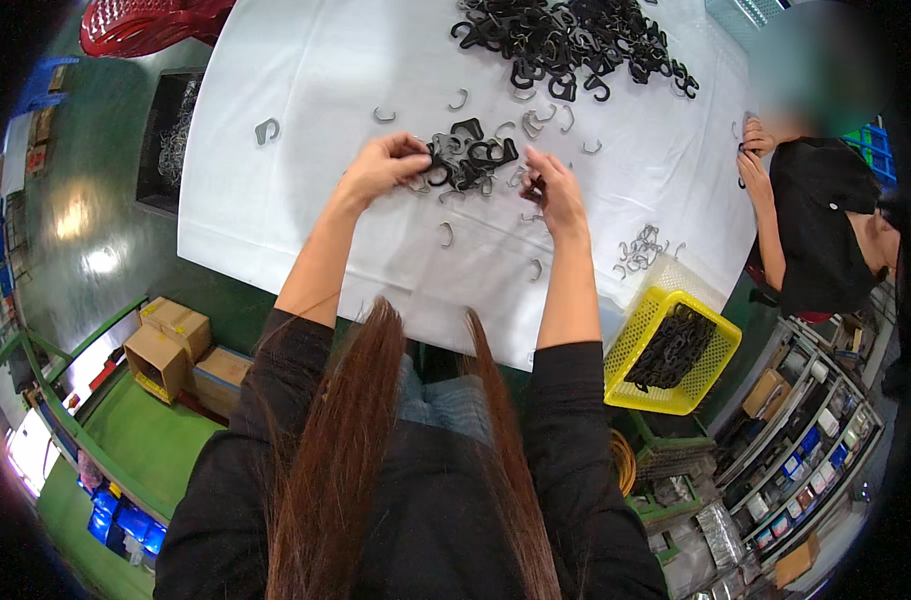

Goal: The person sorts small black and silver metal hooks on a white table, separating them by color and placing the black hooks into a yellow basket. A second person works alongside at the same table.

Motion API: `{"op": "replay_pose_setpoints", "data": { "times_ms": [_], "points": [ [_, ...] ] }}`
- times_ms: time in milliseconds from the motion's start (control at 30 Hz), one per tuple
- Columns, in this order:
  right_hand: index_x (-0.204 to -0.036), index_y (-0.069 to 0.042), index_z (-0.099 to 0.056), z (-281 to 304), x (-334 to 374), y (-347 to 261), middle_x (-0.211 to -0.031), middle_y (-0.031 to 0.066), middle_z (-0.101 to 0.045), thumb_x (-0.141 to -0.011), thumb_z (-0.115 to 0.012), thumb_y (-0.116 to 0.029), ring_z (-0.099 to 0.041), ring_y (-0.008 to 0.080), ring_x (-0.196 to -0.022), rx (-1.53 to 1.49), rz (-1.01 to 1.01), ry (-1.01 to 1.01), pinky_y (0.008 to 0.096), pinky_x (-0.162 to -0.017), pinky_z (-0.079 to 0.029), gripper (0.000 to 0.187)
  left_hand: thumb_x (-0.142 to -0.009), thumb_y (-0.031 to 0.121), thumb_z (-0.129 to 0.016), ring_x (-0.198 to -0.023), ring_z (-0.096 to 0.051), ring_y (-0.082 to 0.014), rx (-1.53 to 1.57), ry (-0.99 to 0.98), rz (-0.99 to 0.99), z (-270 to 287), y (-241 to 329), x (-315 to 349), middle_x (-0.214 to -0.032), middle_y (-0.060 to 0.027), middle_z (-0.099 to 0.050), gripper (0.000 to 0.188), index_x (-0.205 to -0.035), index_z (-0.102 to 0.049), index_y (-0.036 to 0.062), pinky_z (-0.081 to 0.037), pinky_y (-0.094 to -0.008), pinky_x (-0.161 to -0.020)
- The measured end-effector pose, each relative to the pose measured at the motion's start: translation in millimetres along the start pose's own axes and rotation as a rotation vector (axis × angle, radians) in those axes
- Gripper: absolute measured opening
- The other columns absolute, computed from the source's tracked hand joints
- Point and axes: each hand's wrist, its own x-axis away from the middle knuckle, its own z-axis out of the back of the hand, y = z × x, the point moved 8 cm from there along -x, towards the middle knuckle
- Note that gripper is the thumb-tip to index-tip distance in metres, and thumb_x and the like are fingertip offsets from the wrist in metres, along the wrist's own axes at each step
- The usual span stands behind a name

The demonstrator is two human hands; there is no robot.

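1 wide fisheye view from head height, steeply downward, close over the white table (265,200)

Desk (265,190), white-covered, lightly creased. Far side: carries a big tangled heap of black hooks (575,45), a few spread along its right end. Middle: holds a smaller pile of black hooks (465,165) with silver clips mixed in. Around that: loose silver clips (532,122), C-shaped, bunched closer on the far right, sparser toward the near edge. Near right: separate cluster of silver clips (640,250), some touching. Left: single greyish piece (262,131), lying alone, well apart from both piles.
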Motion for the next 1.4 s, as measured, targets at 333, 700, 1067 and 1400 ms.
{"op": "replay_pose_setpoints", "data": {
  "times_ms": [333,700,1067,1400],
  "points": [
    [-0.089,-0.007,-0.061,-84,-43,-43,-0.093,0.0113,-0.066,-0.069,-0.076,-0.032,-0.061,0.0283,-0.092,1.135,0.220,0.393,0.0392,-0.077,-0.047,0.035,-0.085,0.021,-0.061,-0.076,-0.060,-0.0113,-0.667,0.048,-0.040,44,17,-10,-0.084,-0.0026,-0.067,0.022,-0.096,-0.068,0.0029,-0.047,-0.0258,-0.068],
    [-0.087,-0.005,-0.059,-8,5,-34,-0.077,0.0025,-0.059,-0.077,-0.071,-0.015,-0.052,0.0098,-0.063,0.013,0.127,0.138,0.0218,-0.057,-0.041,0.019,-0.083,0.019,-0.064,-0.071,-0.059,-0.0111,0.103,0.164,-0.001,91,9,-26,-0.080,-0.0028,-0.067,0.021,-0.093,-0.069,0.0017,-0.047,-0.0262,-0.067],
    [-0.093,-0.006,-0.061,10,-23,-24,-0.090,0.0086,-0.064,-0.072,-0.075,-0.023,-0.062,0.0157,-0.082,0.330,0.034,0.220,0.0290,-0.063,-0.050,0.030,-0.080,0.031,-0.068,-0.078,-0.063,-0.0188,-0.241,-0.016,0.066,-3,10,-52,-0.088,-0.0072,-0.064,0.030,-0.093,-0.061,0.0055,-0.050,-0.0332,-0.067],
    [-0.086,-0.002,-0.062,-12,-12,-11,-0.070,0.0032,-0.063,-0.074,-0.074,-0.012,-0.058,0.0110,-0.057,0.261,-0.005,0.141,0.0241,-0.049,-0.043,0.020,-0.071,0.021,-0.074,-0.067,-0.059,-0.0159,-0.325,-0.075,0.027,-41,7,-45,-0.073,-0.0048,-0.063,0.026,-0.086,-0.064,0.0023,-0.047,-0.0303,-0.064]
  ]
}}
